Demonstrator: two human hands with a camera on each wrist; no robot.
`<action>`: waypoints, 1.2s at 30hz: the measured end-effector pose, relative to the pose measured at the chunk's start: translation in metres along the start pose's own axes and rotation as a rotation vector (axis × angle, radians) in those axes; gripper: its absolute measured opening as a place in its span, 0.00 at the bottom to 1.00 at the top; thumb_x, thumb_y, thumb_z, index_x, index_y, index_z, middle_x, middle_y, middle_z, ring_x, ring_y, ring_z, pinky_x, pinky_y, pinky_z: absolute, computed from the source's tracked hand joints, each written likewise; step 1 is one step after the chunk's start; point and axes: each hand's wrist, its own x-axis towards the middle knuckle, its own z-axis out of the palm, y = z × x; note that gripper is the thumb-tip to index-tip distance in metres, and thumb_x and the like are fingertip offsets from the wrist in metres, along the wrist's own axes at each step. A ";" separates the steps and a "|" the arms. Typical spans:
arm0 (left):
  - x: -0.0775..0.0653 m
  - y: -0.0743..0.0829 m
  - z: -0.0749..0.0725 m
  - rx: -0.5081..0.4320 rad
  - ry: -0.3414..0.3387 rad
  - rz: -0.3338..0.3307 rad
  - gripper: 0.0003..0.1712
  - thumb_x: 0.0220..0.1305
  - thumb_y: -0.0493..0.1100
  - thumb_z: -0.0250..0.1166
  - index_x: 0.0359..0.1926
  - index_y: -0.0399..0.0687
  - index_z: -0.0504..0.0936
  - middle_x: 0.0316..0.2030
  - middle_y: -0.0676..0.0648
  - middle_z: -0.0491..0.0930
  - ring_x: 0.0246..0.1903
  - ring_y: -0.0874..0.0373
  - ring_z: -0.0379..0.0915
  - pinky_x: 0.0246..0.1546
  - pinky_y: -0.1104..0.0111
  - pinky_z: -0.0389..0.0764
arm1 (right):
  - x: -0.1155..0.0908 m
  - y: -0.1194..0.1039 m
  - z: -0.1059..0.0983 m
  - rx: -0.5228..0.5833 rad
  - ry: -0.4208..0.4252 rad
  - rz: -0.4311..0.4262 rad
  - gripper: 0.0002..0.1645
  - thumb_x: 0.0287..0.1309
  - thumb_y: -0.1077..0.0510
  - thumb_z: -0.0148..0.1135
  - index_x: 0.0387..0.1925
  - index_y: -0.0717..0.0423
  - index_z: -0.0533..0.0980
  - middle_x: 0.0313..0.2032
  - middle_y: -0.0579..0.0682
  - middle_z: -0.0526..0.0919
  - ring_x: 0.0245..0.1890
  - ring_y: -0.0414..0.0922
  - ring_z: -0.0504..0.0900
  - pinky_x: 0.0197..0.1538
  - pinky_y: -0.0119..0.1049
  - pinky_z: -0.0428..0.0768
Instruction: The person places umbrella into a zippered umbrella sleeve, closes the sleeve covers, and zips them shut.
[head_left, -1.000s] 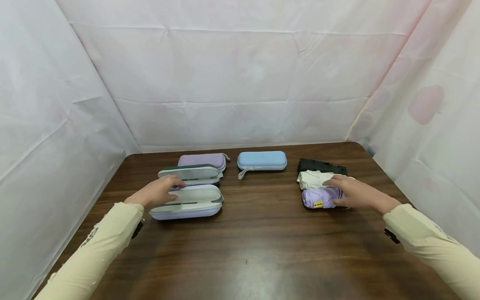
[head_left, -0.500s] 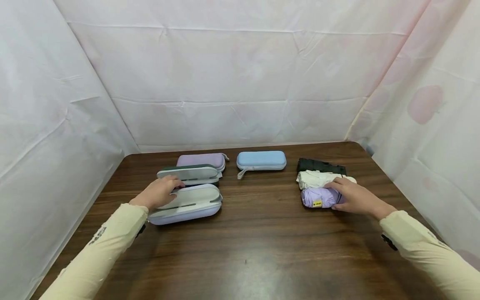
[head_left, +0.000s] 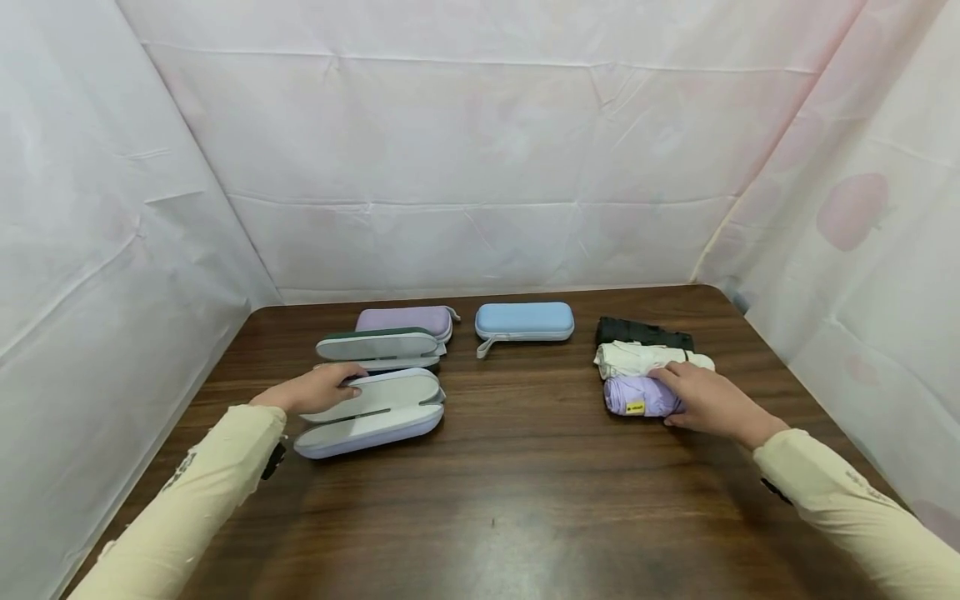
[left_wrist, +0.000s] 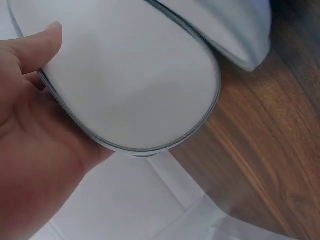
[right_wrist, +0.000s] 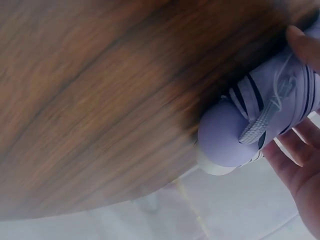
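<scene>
An opened lavender zip case [head_left: 397, 423] with a pale grey lining lies at the left front. My left hand [head_left: 318, 389] grips its lid, the thumb [left_wrist: 42, 49] on the lining and the fingers behind the lid. Over at the right lies a folded lilac umbrella [head_left: 637, 396] with a yellow tag. My right hand [head_left: 708, 402] holds it near its handle end, thumb on the near side and fingers on the far side. The right wrist view shows its rounded lilac handle [right_wrist: 225, 132] and grey cord [right_wrist: 260, 122].
Behind the lavender case stands an opened dark green case [head_left: 378, 344], then a closed purple case [head_left: 405, 319]. A closed blue case [head_left: 523, 321] lies at the back middle. White [head_left: 630, 358] and black [head_left: 643, 333] folded umbrellas lie behind the lilac one. White sheeting [head_left: 480, 167] surrounds the table.
The lavender case's left end has swung toward the front, with my left hand on its lid. My right hand has settled round the lilac umbrella.
</scene>
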 end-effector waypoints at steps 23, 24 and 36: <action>0.013 0.049 -0.006 -0.085 -0.002 0.074 0.28 0.73 0.47 0.51 0.66 0.33 0.64 0.62 0.35 0.66 0.63 0.40 0.60 0.59 0.47 0.62 | 0.006 -0.007 -0.008 -0.050 -0.005 0.017 0.35 0.30 0.66 0.79 0.47 0.68 0.76 0.37 0.56 0.79 0.35 0.53 0.80 0.36 0.49 0.79; 0.016 0.052 -0.006 -0.081 0.006 0.089 0.28 0.73 0.47 0.51 0.66 0.33 0.64 0.62 0.36 0.67 0.63 0.40 0.60 0.59 0.47 0.62 | 0.006 -0.008 -0.008 -0.046 -0.008 0.020 0.35 0.30 0.65 0.79 0.47 0.68 0.76 0.37 0.56 0.79 0.35 0.53 0.80 0.36 0.49 0.79; 0.059 0.086 0.006 0.115 0.102 0.095 0.27 0.71 0.49 0.54 0.66 0.41 0.68 0.61 0.41 0.70 0.63 0.45 0.62 0.59 0.45 0.61 | 0.018 -0.028 -0.023 -0.062 -0.027 0.020 0.34 0.32 0.63 0.80 0.46 0.66 0.77 0.36 0.55 0.79 0.33 0.51 0.80 0.34 0.47 0.78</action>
